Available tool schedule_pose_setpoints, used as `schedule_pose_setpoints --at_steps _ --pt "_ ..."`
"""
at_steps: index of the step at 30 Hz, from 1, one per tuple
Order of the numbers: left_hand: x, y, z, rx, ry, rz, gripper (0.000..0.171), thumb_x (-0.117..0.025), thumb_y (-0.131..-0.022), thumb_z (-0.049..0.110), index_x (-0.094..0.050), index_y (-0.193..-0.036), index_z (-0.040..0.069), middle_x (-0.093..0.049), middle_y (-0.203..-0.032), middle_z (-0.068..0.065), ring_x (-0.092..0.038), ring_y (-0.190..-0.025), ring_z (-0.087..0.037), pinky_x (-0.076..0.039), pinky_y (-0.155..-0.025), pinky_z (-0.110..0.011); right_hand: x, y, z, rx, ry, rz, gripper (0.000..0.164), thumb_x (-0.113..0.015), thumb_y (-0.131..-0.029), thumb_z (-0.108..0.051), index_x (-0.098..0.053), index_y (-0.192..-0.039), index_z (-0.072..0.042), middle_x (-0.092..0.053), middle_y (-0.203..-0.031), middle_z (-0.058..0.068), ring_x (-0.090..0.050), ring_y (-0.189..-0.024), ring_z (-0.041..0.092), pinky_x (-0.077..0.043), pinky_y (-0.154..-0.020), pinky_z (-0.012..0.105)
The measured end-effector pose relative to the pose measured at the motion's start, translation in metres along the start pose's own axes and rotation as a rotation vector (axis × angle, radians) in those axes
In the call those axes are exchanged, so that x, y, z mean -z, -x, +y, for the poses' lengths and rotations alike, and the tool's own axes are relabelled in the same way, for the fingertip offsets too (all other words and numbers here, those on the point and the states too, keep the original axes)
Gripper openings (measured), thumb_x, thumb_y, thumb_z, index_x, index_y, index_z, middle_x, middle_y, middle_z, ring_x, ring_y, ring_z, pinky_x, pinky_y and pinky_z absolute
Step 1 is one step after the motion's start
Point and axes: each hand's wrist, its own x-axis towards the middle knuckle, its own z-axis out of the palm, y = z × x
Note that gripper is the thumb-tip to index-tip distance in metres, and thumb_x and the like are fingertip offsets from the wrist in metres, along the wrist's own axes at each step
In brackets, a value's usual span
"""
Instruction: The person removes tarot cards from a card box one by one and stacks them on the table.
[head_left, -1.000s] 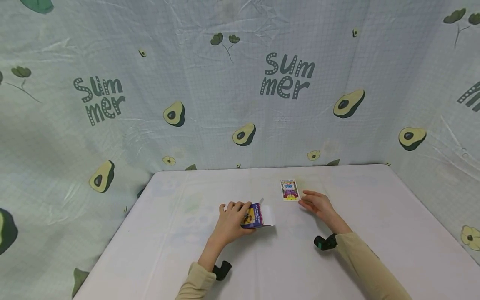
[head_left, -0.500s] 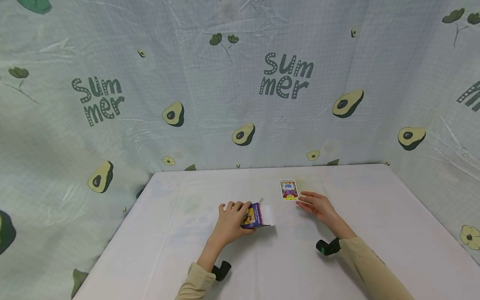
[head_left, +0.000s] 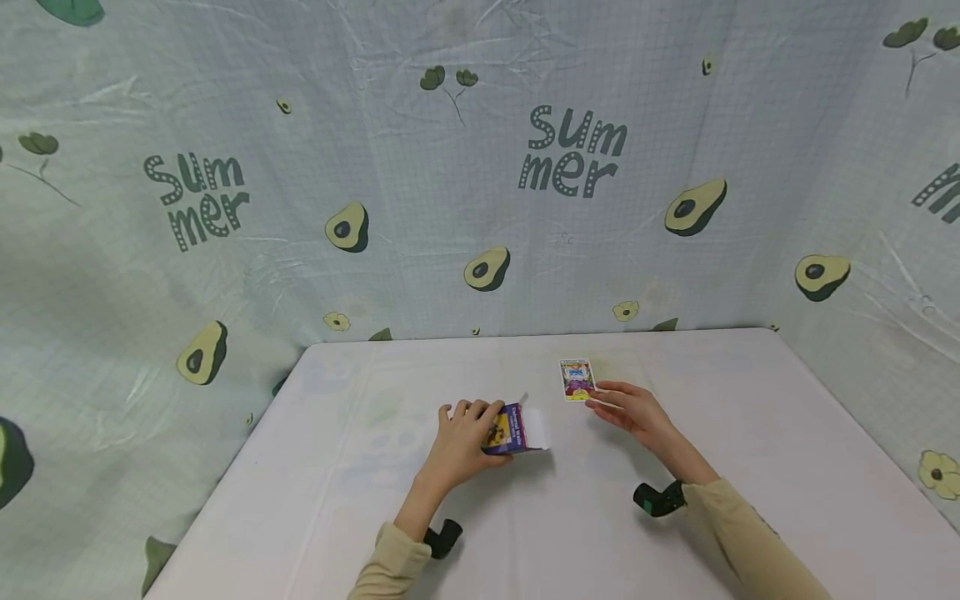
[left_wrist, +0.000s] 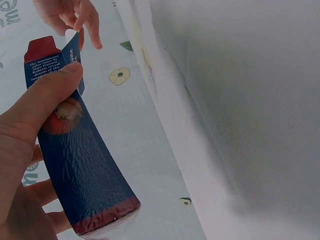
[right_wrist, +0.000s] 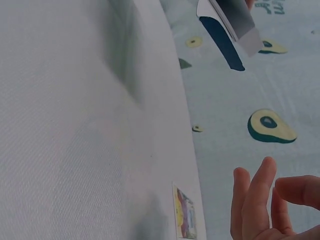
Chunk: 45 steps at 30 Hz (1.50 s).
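Two hands over the bench (head_left: 337, 483). Your left hand (head_left: 459, 443) pinches the card box (head_left: 506, 430), thumb on one narrow side, fingers curled round the other; box looks raised, shadow under it. Its opened end points right, toward your other hand. Your right hand (head_left: 636, 413) has fingers extended and a bit spread, gripping nothing. Picture card (head_left: 577, 380) lies flat on the far half of the bench, right of the box and farther out. Head view has your right fingertips overlapping the card's near right corner; right wrist view shows them held above it, apart.

Box: slim rectangular carton, thin cardboard. Yellow picture panel on the front; narrow side dark blue with feather-like print, round portrait, white text, dark red ends. Clear film at the closed end. Flap insides white.

Card: thin upright rectangle, white border, purple and yellow art.

Bench covering: smooth, white, faint creases. Backdrop (head_left: 412, 175): wrinkled grey-green sheet, fine grid, avocado prints.
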Motion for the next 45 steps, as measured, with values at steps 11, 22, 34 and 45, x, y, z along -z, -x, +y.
schedule_pose_setpoints --at_steps 11,22,34,45 --pt "0.001 0.001 0.001 -0.024 -0.009 0.009 0.073 -0.074 -0.063 0.049 -0.047 -0.124 0.017 -0.055 -0.109 -0.004 -0.049 -0.099 -0.024 -0.032 -0.086 -0.051 -0.010 0.015 -0.002 0.087 0.092 -0.085 0.042 -0.049 -0.090 -0.011 -0.037 -0.127 0.007 -0.061 -0.106 0.006 -0.065 -0.086 0.010 -0.050 -0.075 0.022" --pt "0.001 0.000 0.002 -0.035 -0.007 0.003 0.074 -0.074 -0.063 0.049 -0.047 -0.124 0.017 -0.055 -0.109 -0.004 -0.049 -0.100 -0.024 -0.032 -0.087 -0.051 -0.025 0.024 -0.003 0.162 0.258 -0.092 0.046 -0.056 -0.088 -0.021 -0.043 -0.123 0.007 -0.059 -0.116 0.018 -0.065 -0.092 0.018 -0.051 -0.078 0.029" --pt "0.000 -0.001 0.006 -0.034 -0.001 -0.028 0.076 -0.073 -0.063 0.050 -0.046 -0.126 0.018 -0.056 -0.109 -0.003 -0.049 -0.101 -0.023 -0.032 -0.088 -0.050 -0.036 0.029 0.000 0.190 0.287 -0.182 0.047 -0.056 -0.087 -0.023 -0.044 -0.120 0.009 -0.063 -0.108 0.015 -0.066 -0.091 0.019 -0.051 -0.079 0.034" --pt "0.001 -0.003 0.009 -0.030 0.007 -0.048 0.075 -0.072 -0.064 0.051 -0.046 -0.127 0.018 -0.056 -0.109 -0.002 -0.048 -0.101 -0.022 -0.031 -0.089 -0.050 -0.044 0.028 0.002 0.237 0.332 -0.289 0.047 -0.055 -0.088 -0.022 -0.045 -0.117 0.013 -0.059 -0.111 0.025 -0.067 -0.087 0.019 -0.051 -0.078 0.037"
